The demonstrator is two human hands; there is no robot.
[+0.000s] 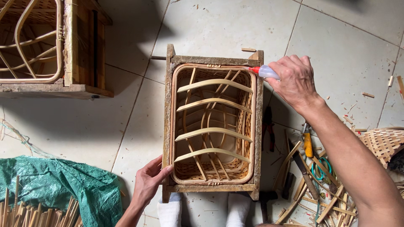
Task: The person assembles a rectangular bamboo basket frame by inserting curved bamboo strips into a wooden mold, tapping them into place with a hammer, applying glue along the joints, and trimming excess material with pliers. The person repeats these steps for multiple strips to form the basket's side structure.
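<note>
A woven bamboo basket (212, 171) sits inside a rough wooden box frame (168, 126) on the tiled floor, with several curved bamboo slats (214, 83) across its top. My right hand (294, 82) grips a small clear squeeze bottle with a red nozzle (263, 72), its tip at the basket's far right rim. My left hand (149, 180) rests flat against the frame's near left side, fingers touching the wood. Two white-socked feet (237, 208) show below the frame.
A second wooden frame with a basket (50, 46) stands at the upper left. A green tarp with bamboo sticks (63, 189) lies at the lower left. Tools, bamboo strips and scraps (311, 176) are scattered at the right, beside a woven piece (385, 143).
</note>
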